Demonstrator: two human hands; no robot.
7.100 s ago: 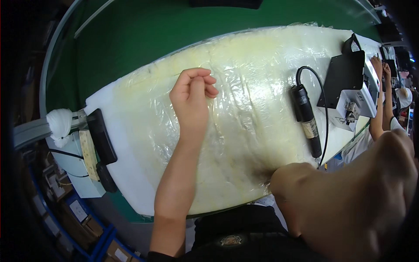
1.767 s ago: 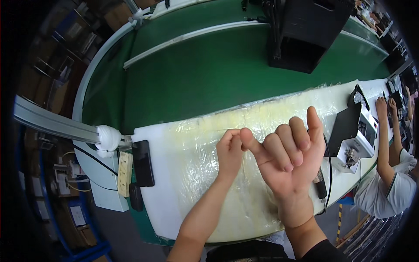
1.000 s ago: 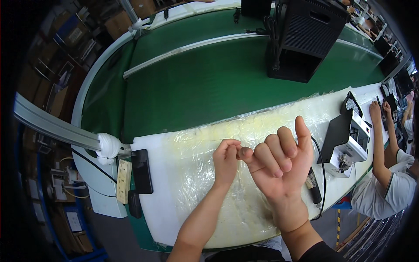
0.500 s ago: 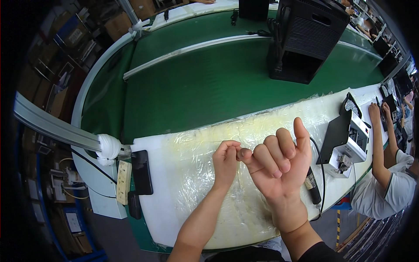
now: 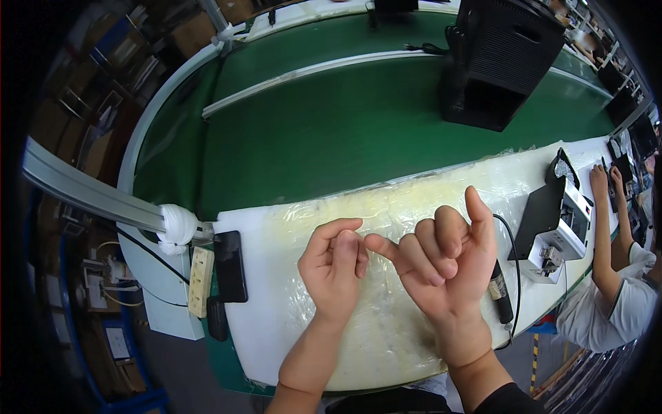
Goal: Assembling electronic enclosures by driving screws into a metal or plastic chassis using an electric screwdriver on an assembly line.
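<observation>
At the centre of the frame, both hands are raised over the film-covered white pad (image 5: 393,338) on the counter (image 5: 224,359). The left hand (image 5: 332,265) is curled, its thumb bent near the fingers; whether it pinches anything tiny I cannot tell. The right hand (image 5: 448,269) turns its palm up and bare, middle fingers loosely bent, thumb and little finger stretched out, gripping nothing visible. Its little fingertip points at the left hand, just beside it; contact is hard to judge.

The pad, directly beneath them, probably cushions cased goods against scratches, with the film keeping it clean. Right of centre, the black cylindrical tool (image 5: 500,297) lies partly behind the right hand, within easy reach, its black cable (image 5: 516,262) looped rightward, seemingly with slack. Beyond it sits a silver-and-black metal housing (image 5: 545,214).

At the left, a dark flat slab (image 5: 230,265) and a pale power strip (image 5: 201,281) lie by the pad's edge, presumably to leave the middle free. A black cabinet (image 5: 507,62) stands at the upper right, on the green surface (image 5: 310,138).
</observation>
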